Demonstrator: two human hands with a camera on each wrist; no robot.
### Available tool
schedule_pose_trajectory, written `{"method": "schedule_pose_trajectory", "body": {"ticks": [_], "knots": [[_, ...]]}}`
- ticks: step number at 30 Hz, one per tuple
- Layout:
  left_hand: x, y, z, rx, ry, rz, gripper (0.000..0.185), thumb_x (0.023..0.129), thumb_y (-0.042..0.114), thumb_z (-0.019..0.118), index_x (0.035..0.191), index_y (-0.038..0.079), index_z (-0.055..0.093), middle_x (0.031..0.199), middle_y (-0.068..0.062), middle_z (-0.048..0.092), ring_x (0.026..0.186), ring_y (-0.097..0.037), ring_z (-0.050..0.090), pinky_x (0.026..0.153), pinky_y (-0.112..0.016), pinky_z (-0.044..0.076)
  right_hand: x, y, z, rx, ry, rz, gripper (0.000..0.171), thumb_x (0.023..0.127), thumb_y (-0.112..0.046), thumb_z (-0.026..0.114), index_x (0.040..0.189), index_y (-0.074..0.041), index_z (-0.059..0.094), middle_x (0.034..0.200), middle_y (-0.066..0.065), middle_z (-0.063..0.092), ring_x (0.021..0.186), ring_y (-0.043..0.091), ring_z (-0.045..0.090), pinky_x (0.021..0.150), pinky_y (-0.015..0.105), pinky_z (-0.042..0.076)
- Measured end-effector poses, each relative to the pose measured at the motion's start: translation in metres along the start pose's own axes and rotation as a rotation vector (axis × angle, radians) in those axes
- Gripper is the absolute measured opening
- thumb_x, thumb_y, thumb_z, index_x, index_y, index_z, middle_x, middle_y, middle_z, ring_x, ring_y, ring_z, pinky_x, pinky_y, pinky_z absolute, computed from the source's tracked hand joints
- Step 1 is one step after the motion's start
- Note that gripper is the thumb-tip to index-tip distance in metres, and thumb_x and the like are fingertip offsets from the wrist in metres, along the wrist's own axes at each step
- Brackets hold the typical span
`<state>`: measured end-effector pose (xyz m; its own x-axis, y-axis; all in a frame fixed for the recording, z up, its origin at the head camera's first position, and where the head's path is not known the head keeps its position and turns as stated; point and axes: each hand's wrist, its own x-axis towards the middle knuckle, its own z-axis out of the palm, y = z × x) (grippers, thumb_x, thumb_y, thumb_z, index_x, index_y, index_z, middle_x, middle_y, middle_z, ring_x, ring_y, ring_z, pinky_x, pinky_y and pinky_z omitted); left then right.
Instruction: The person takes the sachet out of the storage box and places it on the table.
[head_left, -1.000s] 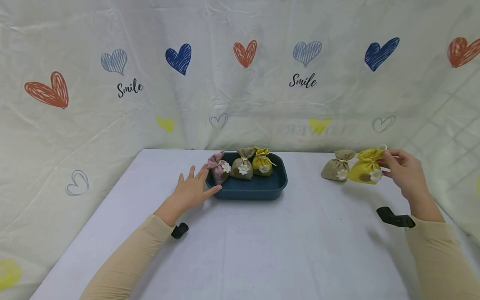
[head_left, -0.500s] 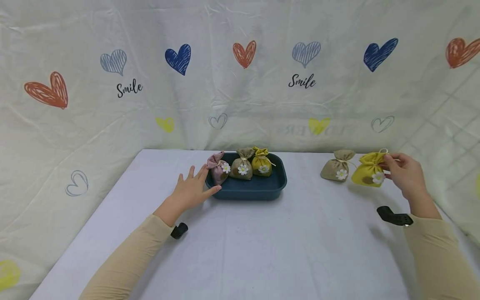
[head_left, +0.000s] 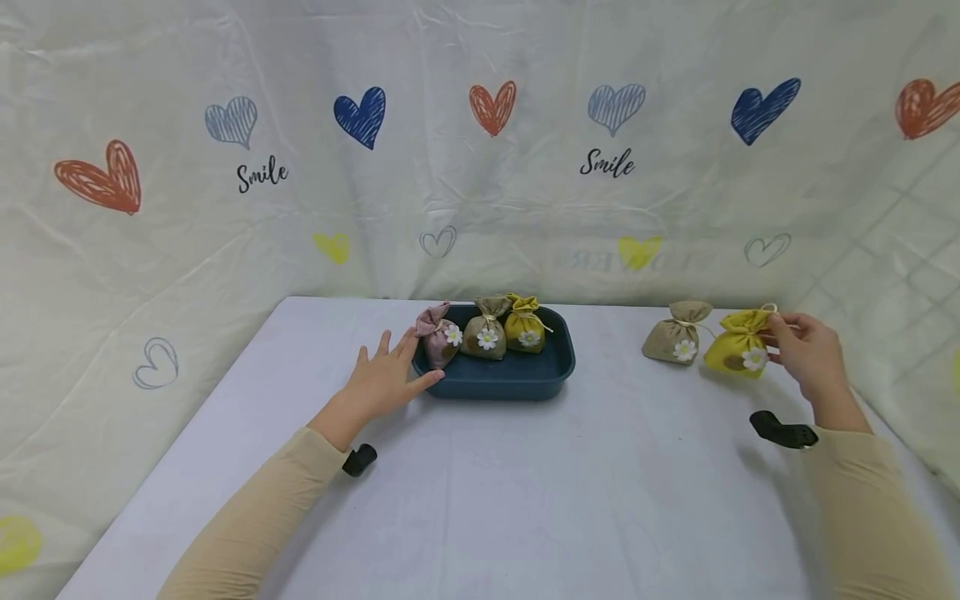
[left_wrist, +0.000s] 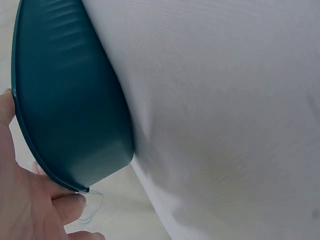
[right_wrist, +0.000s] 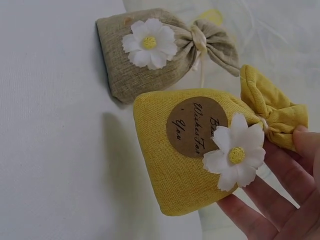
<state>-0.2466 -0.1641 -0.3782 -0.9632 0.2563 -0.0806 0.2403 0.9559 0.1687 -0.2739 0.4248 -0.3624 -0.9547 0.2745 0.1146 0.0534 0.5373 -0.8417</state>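
Observation:
My right hand point(head_left: 777, 335) pinches the tied neck of a yellow sachet bag point(head_left: 735, 354) with a white daisy, low over the table at the far right. In the right wrist view the fingers point(right_wrist: 272, 202) lie under the yellow bag point(right_wrist: 190, 150) and its round paper label shows. A beige daisy bag point(head_left: 677, 338) lies just left of it, also seen as the beige bag point(right_wrist: 145, 55). My left hand point(head_left: 403, 360) rests with straight fingers against the left end of a dark teal tray point(head_left: 517, 379). The left wrist view shows the tray wall point(left_wrist: 65, 100) beside my fingers point(left_wrist: 45, 212).
In the tray stand a pink bag point(head_left: 438, 335), an olive bag point(head_left: 487, 332) and a mustard bag point(head_left: 525, 327). The white table point(head_left: 525, 500) meets a heart-printed curtain point(head_left: 480, 167) at the back and on both sides. A black camera mount point(head_left: 780, 432) sits on each wrist.
My right hand has lowered the yellow bag and drawn it slightly right, away from the beige bag. The left hand and the tray have not moved.

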Motion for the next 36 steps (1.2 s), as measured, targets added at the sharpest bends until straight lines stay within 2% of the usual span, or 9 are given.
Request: {"method": "schedule_pose_trajectory", "body": {"ticks": [4, 11, 21, 25, 30, 36], "knots": [[0.0, 0.0, 0.0, 0.003, 0.0, -0.001, 0.092, 0.101, 0.07, 0.04, 0.164, 0.006, 0.022, 0.171, -0.01, 0.014, 0.154, -0.044, 0.007, 0.115, -0.072, 0.011, 0.003, 0.006, 0.001, 0.064, 0.001, -0.014, 0.03, 0.111, -0.029, 0.042, 0.115, -0.002, 0.055, 0.074, -0.038, 0.053, 0.069, -0.018, 0.054, 0.059, 0.014, 0.054], [0.001, -0.001, 0.0, 0.004, -0.006, -0.005, 0.092, 0.101, 0.071, 0.039, 0.164, 0.006, 0.022, 0.171, -0.009, 0.014, 0.155, -0.044, 0.006, 0.115, -0.072, 0.011, 0.005, 0.012, 0.001, 0.129, 0.004, -0.017, 0.02, 0.11, -0.024, 0.043, 0.107, -0.009, 0.055, 0.074, -0.037, 0.056, 0.068, -0.018, 0.056, 0.058, 0.014, 0.053], [0.001, -0.001, 0.001, 0.009, -0.009, -0.002, 0.093, 0.101, 0.072, 0.039, 0.164, 0.006, 0.022, 0.171, -0.009, 0.014, 0.154, -0.044, 0.006, 0.115, -0.072, 0.011, 0.008, 0.016, 0.003, 0.182, 0.002, 0.032, 0.013, 0.11, -0.024, 0.044, 0.105, -0.018, 0.055, 0.075, -0.036, 0.057, 0.068, -0.017, 0.057, 0.059, 0.013, 0.053], [0.001, 0.0, 0.0, 0.013, -0.007, -0.001, 0.093, 0.101, 0.071, 0.039, 0.164, 0.006, 0.022, 0.17, -0.01, 0.015, 0.154, -0.044, 0.007, 0.115, -0.072, 0.011, 0.009, 0.017, 0.004, 0.184, -0.005, 0.055, 0.014, 0.11, -0.026, 0.044, 0.106, -0.018, 0.054, 0.075, -0.036, 0.057, 0.068, -0.017, 0.056, 0.059, 0.013, 0.053], [0.001, 0.0, 0.0, 0.008, -0.006, -0.004, 0.092, 0.101, 0.071, 0.039, 0.164, 0.006, 0.022, 0.17, -0.01, 0.015, 0.154, -0.044, 0.007, 0.115, -0.072, 0.011, 0.009, 0.018, 0.004, 0.269, -0.016, 0.07, 0.012, 0.109, -0.023, 0.046, 0.103, -0.019, 0.056, 0.076, -0.033, 0.061, 0.068, -0.014, 0.06, 0.058, 0.013, 0.053], [0.001, -0.001, 0.0, 0.012, -0.007, -0.006, 0.093, 0.101, 0.071, 0.039, 0.164, 0.005, 0.023, 0.171, -0.01, 0.014, 0.154, -0.044, 0.007, 0.115, -0.072, 0.011, 0.011, 0.021, 0.005, 0.296, -0.019, 0.082, 0.011, 0.109, -0.024, 0.049, 0.102, -0.021, 0.056, 0.076, -0.032, 0.062, 0.068, -0.014, 0.061, 0.058, 0.013, 0.053]]}}
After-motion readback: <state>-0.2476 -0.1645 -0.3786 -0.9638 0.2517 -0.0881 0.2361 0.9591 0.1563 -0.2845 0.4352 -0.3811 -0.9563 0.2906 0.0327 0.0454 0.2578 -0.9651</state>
